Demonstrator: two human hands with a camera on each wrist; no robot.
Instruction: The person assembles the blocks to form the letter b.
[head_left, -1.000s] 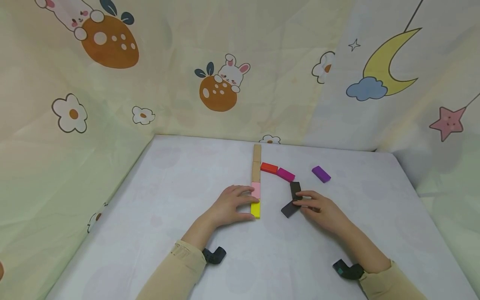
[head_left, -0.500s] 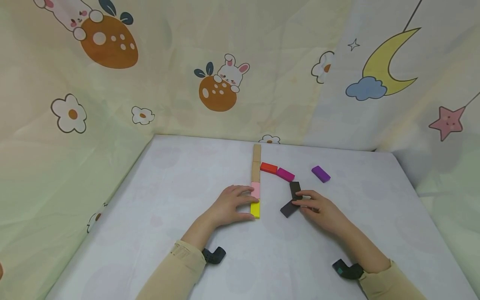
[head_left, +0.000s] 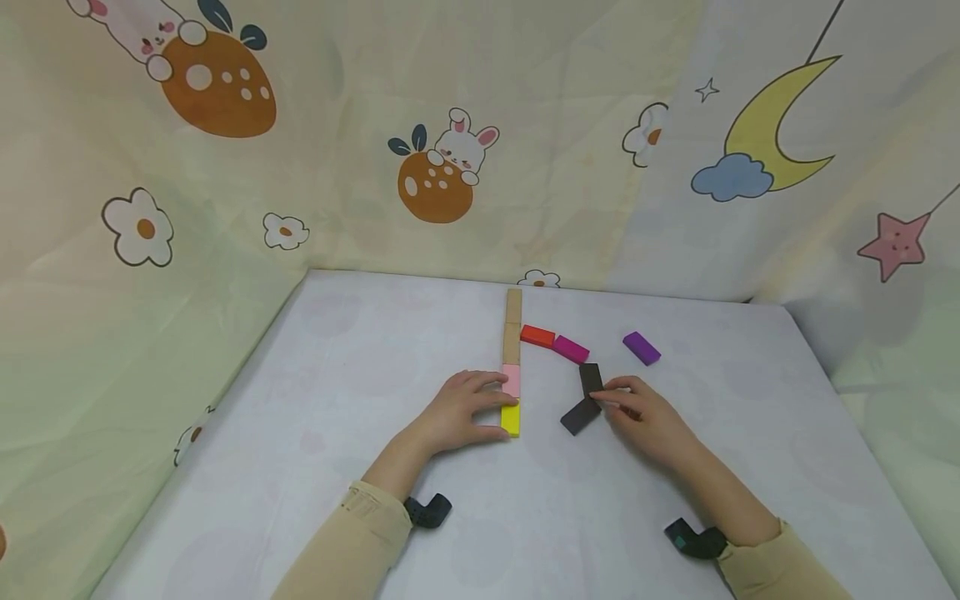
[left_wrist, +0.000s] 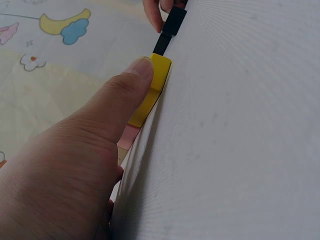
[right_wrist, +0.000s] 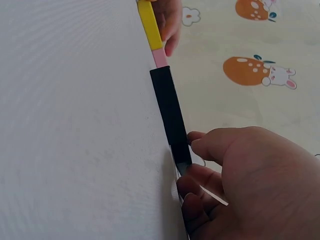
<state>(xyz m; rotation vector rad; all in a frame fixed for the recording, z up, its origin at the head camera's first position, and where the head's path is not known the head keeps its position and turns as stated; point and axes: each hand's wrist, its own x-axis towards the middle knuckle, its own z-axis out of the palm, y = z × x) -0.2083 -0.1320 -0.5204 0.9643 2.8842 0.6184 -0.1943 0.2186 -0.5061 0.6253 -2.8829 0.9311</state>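
Observation:
A straight row of small blocks lies flat on the white table: two tan blocks [head_left: 512, 343], then a pink block [head_left: 511, 379], then a yellow block [head_left: 511, 422] nearest me. My left hand [head_left: 459, 410] rests beside the row, its fingers extended over the pink and yellow blocks. In the left wrist view its thumb [left_wrist: 117, 95] lies against the yellow block. An upper black block [head_left: 591, 379] and a slanted lower black block [head_left: 580, 417] meet end to end. My right hand [head_left: 647, 421] touches them near that joint with its fingertips, the fingers loosely bent.
An orange-red block [head_left: 537, 336] and a magenta block [head_left: 571, 349] curve from the tan row toward the black blocks. A separate purple block [head_left: 642, 348] lies farther right. Patterned cloth [head_left: 555, 192] hangs behind the table [head_left: 375, 333].
My right fingertips have shifted slightly and drawn closer together at the black blocks' joint. The left hand and the blocks show no clear movement.

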